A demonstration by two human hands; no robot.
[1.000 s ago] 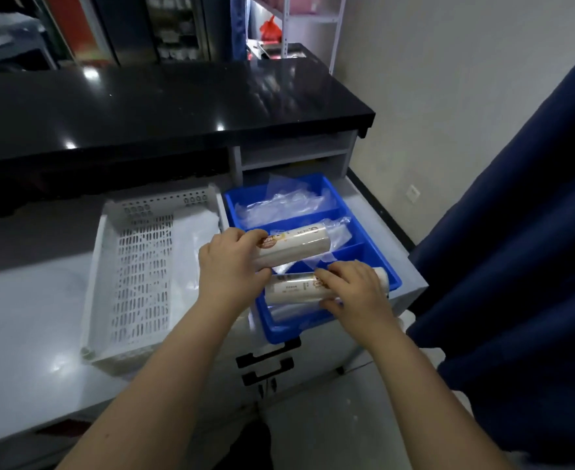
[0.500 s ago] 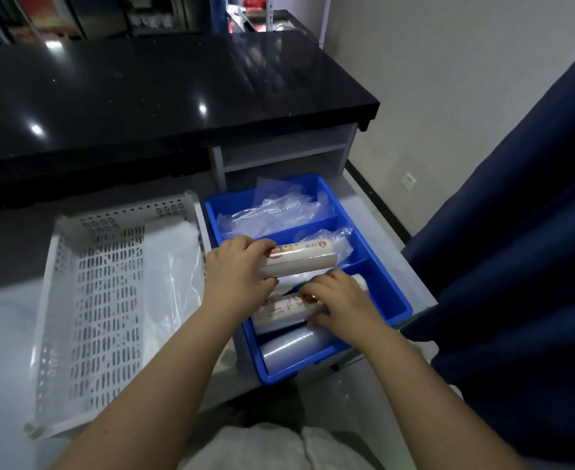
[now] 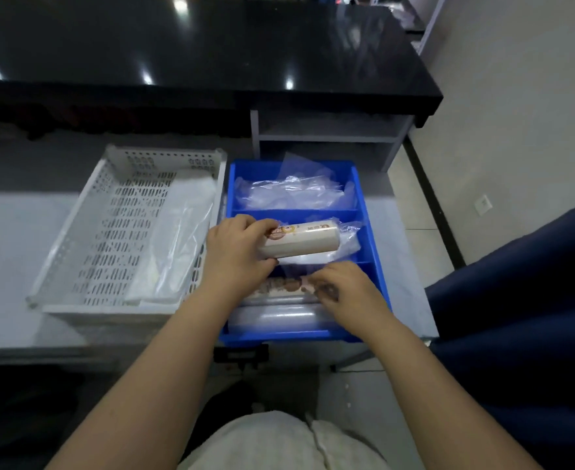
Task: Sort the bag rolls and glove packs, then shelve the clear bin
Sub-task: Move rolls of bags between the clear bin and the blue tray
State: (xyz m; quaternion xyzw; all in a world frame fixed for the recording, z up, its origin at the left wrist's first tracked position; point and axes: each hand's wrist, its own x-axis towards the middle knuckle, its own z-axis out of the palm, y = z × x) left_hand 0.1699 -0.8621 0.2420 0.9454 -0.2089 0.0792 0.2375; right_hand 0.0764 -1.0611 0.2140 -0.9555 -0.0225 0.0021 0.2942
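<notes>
In the middle compartment of the blue bin (image 3: 374,232), my left hand (image 3: 235,256) grips the left end of a paper-wrapped bag roll (image 3: 303,240) lying crosswise over loose clear film. My right hand (image 3: 347,293) is in the near compartment, fingers curled on a second roll (image 3: 279,286); the view is blurred there, so this is probably a pinch. Glove packs (image 3: 292,195) fill the far compartment. A white basket (image 3: 75,232) stands just left of the bin on the worktop (image 3: 7,232).

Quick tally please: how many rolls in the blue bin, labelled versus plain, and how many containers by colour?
Labelled rolls: 2
Plain clear roll: 1
Blue bin: 1
White basket: 1
Total: 5
</notes>
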